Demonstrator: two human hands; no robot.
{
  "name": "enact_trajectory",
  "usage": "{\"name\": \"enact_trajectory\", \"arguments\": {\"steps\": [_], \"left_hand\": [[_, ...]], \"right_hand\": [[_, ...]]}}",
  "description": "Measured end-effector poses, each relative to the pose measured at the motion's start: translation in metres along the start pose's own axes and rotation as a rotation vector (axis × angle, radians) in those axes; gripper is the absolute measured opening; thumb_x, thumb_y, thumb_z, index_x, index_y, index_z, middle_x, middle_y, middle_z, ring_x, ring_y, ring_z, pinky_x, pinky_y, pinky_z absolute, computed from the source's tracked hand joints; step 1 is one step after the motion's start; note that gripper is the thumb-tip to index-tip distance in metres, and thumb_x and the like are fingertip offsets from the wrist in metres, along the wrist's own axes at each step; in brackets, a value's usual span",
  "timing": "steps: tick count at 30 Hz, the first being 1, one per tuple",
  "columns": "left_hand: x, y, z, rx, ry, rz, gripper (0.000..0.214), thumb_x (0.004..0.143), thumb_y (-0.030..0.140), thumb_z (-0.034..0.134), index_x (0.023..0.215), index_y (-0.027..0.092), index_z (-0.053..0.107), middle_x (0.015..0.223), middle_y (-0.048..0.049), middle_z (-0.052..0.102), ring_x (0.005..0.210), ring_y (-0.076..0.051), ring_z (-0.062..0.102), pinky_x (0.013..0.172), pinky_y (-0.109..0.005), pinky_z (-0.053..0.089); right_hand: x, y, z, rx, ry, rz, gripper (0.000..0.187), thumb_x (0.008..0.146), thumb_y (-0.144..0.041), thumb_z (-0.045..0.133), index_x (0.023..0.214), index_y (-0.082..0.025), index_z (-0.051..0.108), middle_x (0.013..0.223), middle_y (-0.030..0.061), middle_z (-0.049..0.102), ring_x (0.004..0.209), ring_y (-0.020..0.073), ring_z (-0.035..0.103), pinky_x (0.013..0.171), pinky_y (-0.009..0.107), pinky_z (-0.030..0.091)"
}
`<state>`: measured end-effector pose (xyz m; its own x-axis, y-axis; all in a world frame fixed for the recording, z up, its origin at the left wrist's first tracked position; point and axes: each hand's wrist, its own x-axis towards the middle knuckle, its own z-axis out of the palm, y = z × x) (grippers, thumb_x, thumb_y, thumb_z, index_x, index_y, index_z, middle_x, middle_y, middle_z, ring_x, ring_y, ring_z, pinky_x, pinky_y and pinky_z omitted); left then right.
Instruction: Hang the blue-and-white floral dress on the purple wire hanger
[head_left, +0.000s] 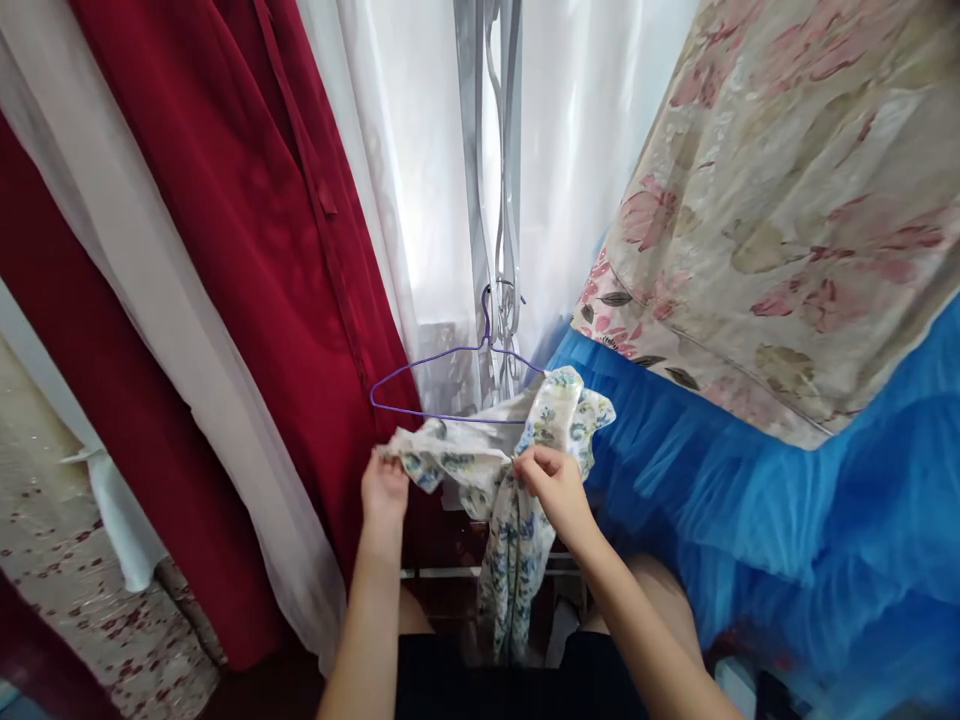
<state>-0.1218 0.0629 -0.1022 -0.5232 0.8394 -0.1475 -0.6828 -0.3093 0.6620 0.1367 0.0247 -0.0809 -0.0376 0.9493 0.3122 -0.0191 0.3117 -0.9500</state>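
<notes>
Two hands share one garment: the left hand [385, 487] pinches the pale floral garment [514, 535] by an outer corner, and the right hand [551, 482] pinches its upper edge near the middle, fingertips closed on the cloth. The garment hangs in front of the person, one shoulder over the right end of the purple hanger [487, 342], while the hanger's left end stands bare just above the left hand. Working this well calls for a light, even tension between the two pinches, keeping the opening spread without stretching the edge. The right hand is best kept close to the draped shoulder so it does not slip off. Any hard downward tug could tip the hanger, whose hook sits up by the grey straps [514, 150], so gentle guiding seems wiser.
</notes>
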Motion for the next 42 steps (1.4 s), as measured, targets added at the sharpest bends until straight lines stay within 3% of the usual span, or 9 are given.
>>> {"name": "enact_trajectory", "arguments": {"steps": [4,9,15,20,23,26,33,37,42], "left_hand": [[-0.044,-0.051,-0.019,-0.072,-0.004,-0.205,0.014,0.091,0.022,0.058,0.077,0.018,0.059,0.089,-0.0057,0.070,0.082,-0.019,0.069,0.079,-0.034,0.053],[-0.117,-0.057,0.020,0.019,-0.361,-0.198,0.022,0.082,0.038,0.077,0.087,0.019,0.065,0.093,-0.0032,0.069,0.085,-0.017,0.066,0.076,-0.027,0.050],[-0.197,-0.049,0.062,0.496,-0.823,-0.017,0.019,0.091,0.037,0.070,0.094,0.019,0.071,0.096,-0.0063,0.071,0.089,-0.019,0.065,0.082,-0.027,0.049],[-0.186,-0.045,0.057,0.742,-0.974,0.145,0.045,0.088,0.035,0.072,0.132,0.028,0.067,0.132,-0.0089,0.065,0.124,-0.029,0.057,0.109,-0.039,0.040],[-0.171,-0.057,0.042,0.766,-1.173,-0.067,0.045,0.094,0.049,0.061,0.132,0.026,0.067,0.131,-0.0100,0.066,0.123,-0.031,0.057,0.108,-0.041,0.041],[-0.160,-0.078,0.019,0.949,-1.363,-0.259,0.043,0.092,0.057,0.059,0.106,0.019,0.075,0.095,-0.0061,0.072,0.090,-0.025,0.063,0.084,-0.034,0.048],[-0.127,-0.073,-0.010,1.356,-0.907,0.296,0.036,0.089,0.049,0.063,0.073,0.017,0.062,0.067,0.0007,0.054,0.066,-0.016,0.049,0.060,-0.027,0.032],[-0.118,-0.031,0.008,1.202,-0.816,0.445,0.021,0.089,0.039,0.065,0.083,0.019,0.067,0.077,-0.0005,0.064,0.075,-0.018,0.057,0.067,-0.026,0.040],[-0.107,0.016,0.020,1.155,-0.834,0.422,0.011,0.086,0.028,0.065,0.086,0.020,0.073,0.084,-0.0021,0.072,0.079,-0.021,0.063,0.072,-0.027,0.045]], "right_hand": [[-0.035,0.059,-0.027,-0.012,0.147,0.141,0.030,0.079,-0.034,0.054,0.053,-0.020,0.050,0.049,-0.0032,0.044,0.048,0.0115,0.035,0.049,0.026,0.025],[-0.078,0.097,-0.055,-0.379,0.004,0.279,0.019,0.074,-0.033,0.064,0.063,-0.018,0.065,0.054,-0.0006,0.055,0.054,0.0165,0.051,0.055,0.028,0.038],[-0.096,0.037,-0.043,-0.037,-0.230,0.118,0.052,0.077,-0.033,0.077,0.126,-0.020,0.064,0.118,0.0095,0.069,0.111,0.0290,0.064,0.095,0.041,0.051],[-0.092,-0.007,-0.051,0.097,-0.287,0.182,0.031,0.088,-0.042,0.068,0.110,-0.020,0.067,0.097,0.0060,0.068,0.088,0.0223,0.064,0.083,0.036,0.055],[-0.078,-0.028,-0.079,0.042,-0.404,0.213,0.029,0.079,-0.039,0.077,0.099,-0.020,0.067,0.083,0.0025,0.064,0.072,0.0177,0.058,0.068,0.030,0.053],[-0.055,-0.053,-0.116,-0.123,-0.514,0.197,0.024,0.073,-0.034,0.081,0.082,-0.018,0.067,0.072,0.0008,0.061,0.063,0.0149,0.052,0.057,0.026,0.047],[0.035,-0.095,-0.156,-0.382,-0.367,-0.020,0.013,0.066,-0.027,0.073,0.064,-0.014,0.069,0.052,-0.0030,0.052,0.047,0.0098,0.040,0.044,0.023,0.029],[0.097,-0.088,-0.127,-0.183,-0.206,-0.032,0.015,0.062,-0.029,0.076,0.062,-0.016,0.069,0.057,-0.0008,0.062,0.052,0.0137,0.054,0.049,0.024,0.043],[0.129,-0.071,-0.079,0.034,-0.405,0.265,0.031,0.071,-0.043,0.082,0.083,-0.016,0.076,0.080,0.0081,0.077,0.068,0.0211,0.070,0.063,0.030,0.058]]}}
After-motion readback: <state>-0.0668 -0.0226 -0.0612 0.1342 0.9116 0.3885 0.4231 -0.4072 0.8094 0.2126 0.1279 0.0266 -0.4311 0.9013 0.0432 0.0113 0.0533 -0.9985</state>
